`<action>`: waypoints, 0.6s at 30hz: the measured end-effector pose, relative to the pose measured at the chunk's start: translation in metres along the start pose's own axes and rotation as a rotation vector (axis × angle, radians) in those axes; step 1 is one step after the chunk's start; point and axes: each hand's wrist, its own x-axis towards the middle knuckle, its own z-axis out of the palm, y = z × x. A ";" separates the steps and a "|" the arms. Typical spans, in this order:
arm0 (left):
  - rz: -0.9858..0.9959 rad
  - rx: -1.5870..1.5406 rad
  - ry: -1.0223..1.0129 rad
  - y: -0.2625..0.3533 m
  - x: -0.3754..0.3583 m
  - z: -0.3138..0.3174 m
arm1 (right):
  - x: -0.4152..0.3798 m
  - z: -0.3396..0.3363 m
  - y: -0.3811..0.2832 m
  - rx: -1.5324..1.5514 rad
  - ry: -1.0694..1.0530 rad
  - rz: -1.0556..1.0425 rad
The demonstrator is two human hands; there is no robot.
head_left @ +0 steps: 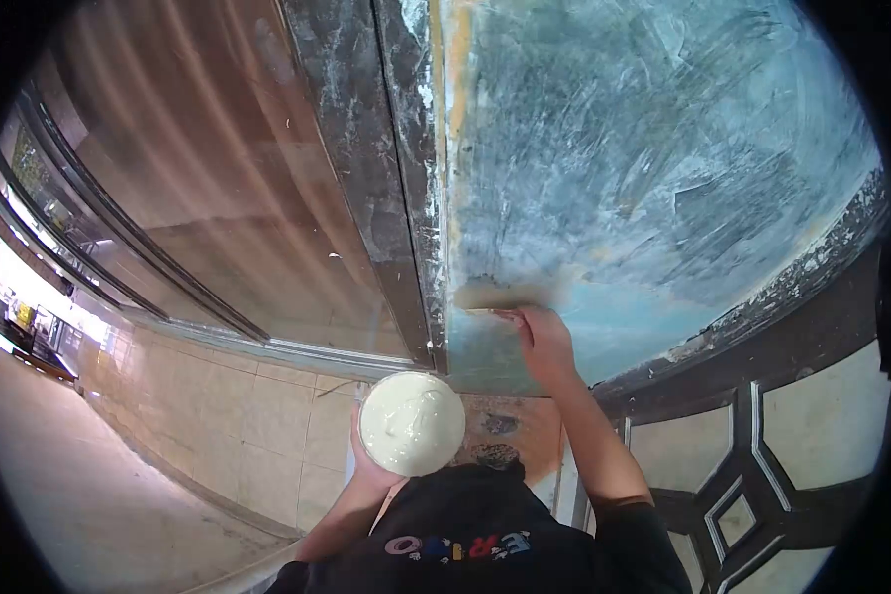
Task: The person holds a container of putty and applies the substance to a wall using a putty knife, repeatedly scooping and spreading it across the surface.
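Note:
My left hand (pixel 371 467) is wrapped round the side of a bucket of creamy white paint (pixel 412 424), held in front of my chest with its open top facing up. The paint fills it nearly to the rim. At the wall, my right hand (pixel 544 342) grips a wide, tan paintbrush (pixel 505 297), smeared by motion. The brush lies against or very close to the lower part of the blue wall (pixel 604 198), just right of the door frame. White and grey streaks cover much of this wall.
On the left stands a brown glass sliding door (pixel 228 218) in a dark, paint-marked frame (pixel 371 148). A dark panelled door or screen with pale panels (pixel 678 445) is at lower right. Tiled floor (pixel 267 416) spreads below, with a brown patch (pixel 510 426) near my body.

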 end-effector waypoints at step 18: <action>-0.225 0.843 0.180 0.055 0.025 0.026 | -0.003 -0.035 0.005 0.240 0.302 0.387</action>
